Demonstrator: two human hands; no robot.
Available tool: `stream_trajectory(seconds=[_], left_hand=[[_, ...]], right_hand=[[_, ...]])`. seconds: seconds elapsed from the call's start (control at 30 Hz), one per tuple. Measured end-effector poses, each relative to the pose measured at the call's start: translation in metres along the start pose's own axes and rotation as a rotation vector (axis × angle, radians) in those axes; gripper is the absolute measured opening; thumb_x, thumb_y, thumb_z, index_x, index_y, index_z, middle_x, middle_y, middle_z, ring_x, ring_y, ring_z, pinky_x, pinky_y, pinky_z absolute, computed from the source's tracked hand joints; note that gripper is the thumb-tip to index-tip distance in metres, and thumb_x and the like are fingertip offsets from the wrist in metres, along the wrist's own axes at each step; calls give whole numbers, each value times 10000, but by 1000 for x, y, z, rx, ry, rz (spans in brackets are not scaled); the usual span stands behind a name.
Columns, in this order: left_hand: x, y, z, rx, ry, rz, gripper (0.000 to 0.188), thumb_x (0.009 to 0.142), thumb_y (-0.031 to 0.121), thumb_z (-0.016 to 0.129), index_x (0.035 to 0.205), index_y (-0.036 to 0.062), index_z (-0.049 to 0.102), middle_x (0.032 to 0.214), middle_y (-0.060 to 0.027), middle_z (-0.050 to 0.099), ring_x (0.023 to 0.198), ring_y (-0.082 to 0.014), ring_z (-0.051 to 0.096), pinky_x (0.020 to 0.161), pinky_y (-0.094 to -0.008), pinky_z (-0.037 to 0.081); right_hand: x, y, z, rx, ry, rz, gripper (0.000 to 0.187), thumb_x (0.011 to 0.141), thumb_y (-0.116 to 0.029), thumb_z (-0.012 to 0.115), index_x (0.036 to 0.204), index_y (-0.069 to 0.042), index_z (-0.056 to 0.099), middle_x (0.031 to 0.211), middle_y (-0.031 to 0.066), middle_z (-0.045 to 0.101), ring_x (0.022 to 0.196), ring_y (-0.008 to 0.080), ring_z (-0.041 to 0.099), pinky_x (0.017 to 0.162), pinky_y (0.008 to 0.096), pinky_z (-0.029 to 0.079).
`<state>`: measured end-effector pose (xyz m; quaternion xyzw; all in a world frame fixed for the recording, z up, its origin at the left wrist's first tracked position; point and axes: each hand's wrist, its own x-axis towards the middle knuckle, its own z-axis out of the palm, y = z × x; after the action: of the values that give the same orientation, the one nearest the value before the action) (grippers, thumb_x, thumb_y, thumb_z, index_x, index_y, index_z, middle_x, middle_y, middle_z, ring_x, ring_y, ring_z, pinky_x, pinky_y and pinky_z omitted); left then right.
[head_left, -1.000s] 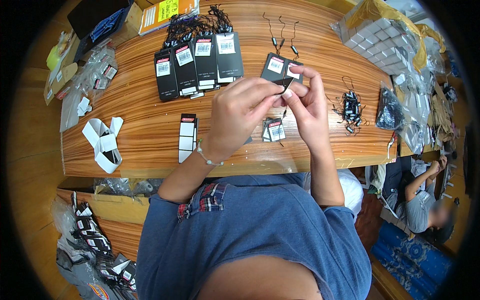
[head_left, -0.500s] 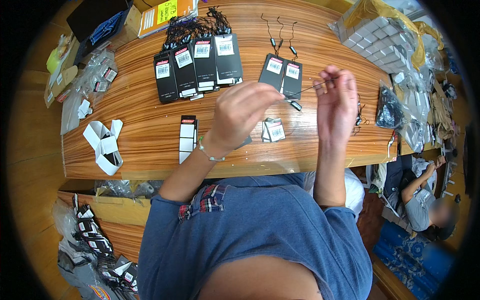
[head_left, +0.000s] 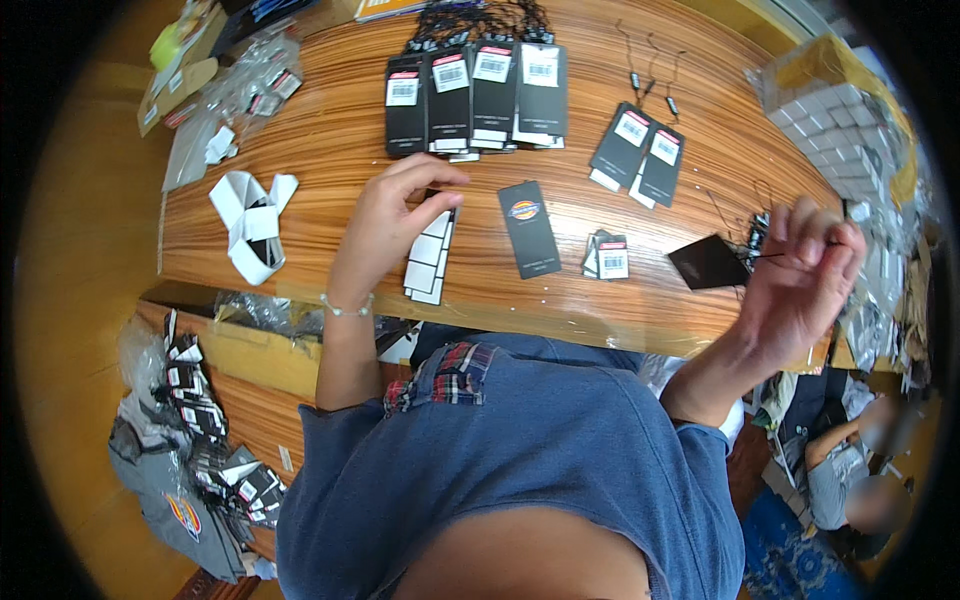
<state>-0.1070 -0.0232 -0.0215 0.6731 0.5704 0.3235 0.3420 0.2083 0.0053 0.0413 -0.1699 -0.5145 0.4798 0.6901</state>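
Observation:
My left hand (head_left: 395,215) is over the top of a small stack of black tags with white panels (head_left: 428,258). Its fingers are curved and the thumb stands apart from them; whether they touch the stack is unclear. At the right, my right hand (head_left: 805,255) has its fingertips pinched on a thin black string (head_left: 768,255). A dark blurred tag (head_left: 710,263) is beside those fingertips, seemingly on that string. Between my hands lie a black tag with a round-edged logo (head_left: 530,228) and some small white barcode tags (head_left: 608,256).
Rows of strung black tags (head_left: 475,95) lie at the back, with two more strung tags (head_left: 640,150) to their right. Loose black strings (head_left: 757,228) lie by my right hand. A box of white packets (head_left: 825,110) stands far right. A white paper strip (head_left: 245,225) lies left.
My hands have moved apart: left hand to the panelled tags, right hand farther right with the string. The logo tag now shows uncovered. The view has shifted too.

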Motion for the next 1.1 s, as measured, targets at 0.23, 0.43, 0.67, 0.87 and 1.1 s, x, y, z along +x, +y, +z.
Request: stream_trajectory(seconds=[0.23, 0.43, 0.67, 0.87, 1.1], left_hand=[[-25, -44, -2, 357, -28, -85, 583, 619, 159, 742, 1161, 97, 536, 1075, -90, 471, 1038, -251, 449, 894, -338, 366], [-20, -40, -2, 143, 106, -60, 348, 700, 74, 693, 1027, 20, 588, 970, -61, 546, 914, -187, 524, 816, -292, 433], [18, 54, 11, -540, 271, 39, 140, 752, -42, 641, 887, -22, 609, 846, -42, 625, 788, -88, 595, 703, -189, 479], [43, 82, 47, -448, 231, 200, 127, 731, -8, 667, 857, -14, 647, 801, -55, 655, 731, -97, 618, 662, -219, 507], [46, 87, 55, -415, 166, 309, 153, 739, -33, 655, 889, -6, 652, 831, -56, 650, 719, -82, 599, 634, -192, 489]], right_hand=[[1, -1, -9, 17, 34, 72, 275, 858, -41, 481, 1132, -20, 498, 757, 60, 477, 741, 144, 425, 739, 333, 375], [1, 8, 2, 7, 23, 152, 265, 833, -3, 485, 1097, 0, 477, 778, 86, 523, 760, 165, 501, 756, 341, 427], [-9, 27, 48, -456, -186, 294, 247, 768, 51, 558, 1006, 7, 506, 694, 29, 571, 640, 75, 537, 603, 200, 416], [-8, 44, 53, -650, -126, 125, 247, 756, 39, 575, 979, -10, 482, 626, 44, 549, 580, 77, 511, 563, 219, 408], [-11, 44, 44, -654, -56, 100, 260, 748, 47, 580, 978, -15, 477, 663, 56, 573, 592, 94, 533, 570, 227, 430]])
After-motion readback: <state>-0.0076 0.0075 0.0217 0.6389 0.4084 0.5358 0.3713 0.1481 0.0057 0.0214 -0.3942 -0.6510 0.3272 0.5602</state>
